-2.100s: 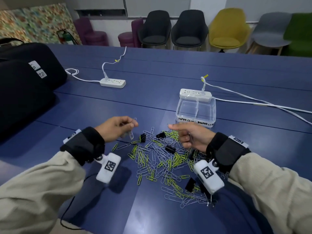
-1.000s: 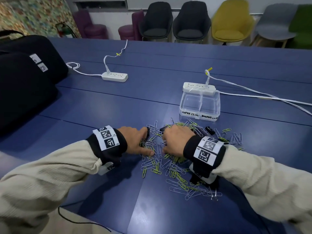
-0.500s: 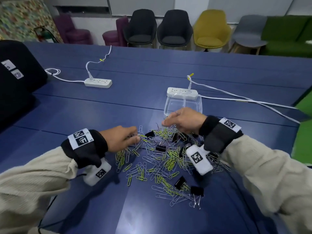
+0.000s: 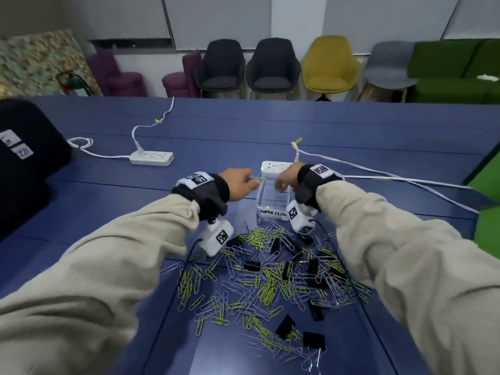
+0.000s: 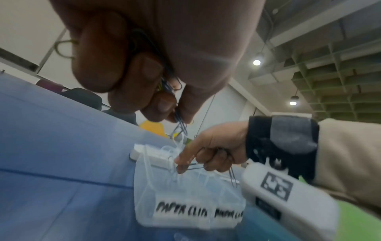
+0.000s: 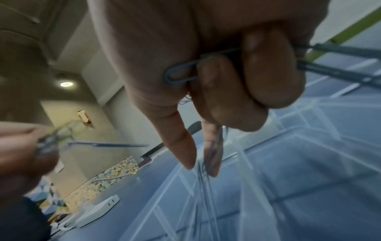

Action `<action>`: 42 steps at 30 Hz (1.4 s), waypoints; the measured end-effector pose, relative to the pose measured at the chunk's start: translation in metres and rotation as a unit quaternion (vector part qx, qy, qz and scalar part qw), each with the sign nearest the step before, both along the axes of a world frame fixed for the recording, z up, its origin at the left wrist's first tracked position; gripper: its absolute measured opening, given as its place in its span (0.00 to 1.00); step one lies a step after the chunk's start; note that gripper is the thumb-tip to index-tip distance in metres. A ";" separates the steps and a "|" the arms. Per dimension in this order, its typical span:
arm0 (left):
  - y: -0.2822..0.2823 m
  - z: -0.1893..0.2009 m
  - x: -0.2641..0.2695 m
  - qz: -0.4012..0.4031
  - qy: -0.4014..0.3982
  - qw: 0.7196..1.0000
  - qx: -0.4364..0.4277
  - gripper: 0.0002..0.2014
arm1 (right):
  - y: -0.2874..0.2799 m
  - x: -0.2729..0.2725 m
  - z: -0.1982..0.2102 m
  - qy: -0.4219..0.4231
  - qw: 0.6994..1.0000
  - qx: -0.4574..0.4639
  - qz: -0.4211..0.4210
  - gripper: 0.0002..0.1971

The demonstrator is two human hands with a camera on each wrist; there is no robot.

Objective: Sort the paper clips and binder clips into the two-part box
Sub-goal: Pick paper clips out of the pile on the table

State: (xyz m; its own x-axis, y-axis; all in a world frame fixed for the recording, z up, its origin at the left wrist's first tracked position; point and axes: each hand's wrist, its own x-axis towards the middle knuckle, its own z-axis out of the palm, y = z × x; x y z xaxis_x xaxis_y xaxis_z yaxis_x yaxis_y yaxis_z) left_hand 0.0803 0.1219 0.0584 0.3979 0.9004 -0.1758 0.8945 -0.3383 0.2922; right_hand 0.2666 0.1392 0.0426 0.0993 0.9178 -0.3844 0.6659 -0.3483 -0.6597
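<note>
The clear two-part box (image 4: 271, 205) (image 5: 185, 210) (image 6: 299, 187) stands on the blue table, its front labelled for paper clips and binder clips. My right hand (image 4: 285, 180) (image 5: 208, 154) (image 6: 216, 91) hovers over the box and grips several silver paper clips (image 6: 181, 74). My left hand (image 4: 239, 185) (image 5: 148, 78) is just left of the box rim, its fingers curled round a bunch of silver and green paper clips (image 4: 255, 179) (image 5: 179, 125). A scattered pile of paper clips (image 4: 259, 282) and black binder clips (image 4: 285, 327) lies near me.
A white power strip (image 4: 276, 167) touches the box's far side, its cable (image 4: 392, 177) running right. Another power strip (image 4: 151, 157) lies at the far left. A black bag (image 4: 24, 158) fills the left edge. Chairs line the far wall.
Both hands have lifted off the pile with paper clips and moved forward to the box; the right hand is now over it, the left beside its rim.
</note>
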 end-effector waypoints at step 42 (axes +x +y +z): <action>-0.014 0.006 -0.012 0.096 -0.112 0.989 -0.001 0.10 | 0.014 0.018 -0.004 0.421 0.893 0.078 -0.137 0.38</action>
State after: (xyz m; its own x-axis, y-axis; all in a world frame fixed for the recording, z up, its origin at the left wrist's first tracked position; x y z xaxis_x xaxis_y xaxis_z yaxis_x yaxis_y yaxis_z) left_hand 0.0679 0.1077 0.0640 0.2489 0.9629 -0.1043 0.8553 -0.1681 0.4901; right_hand 0.2843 0.1533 0.0382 0.0643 0.9525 -0.2976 -0.1855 -0.2817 -0.9414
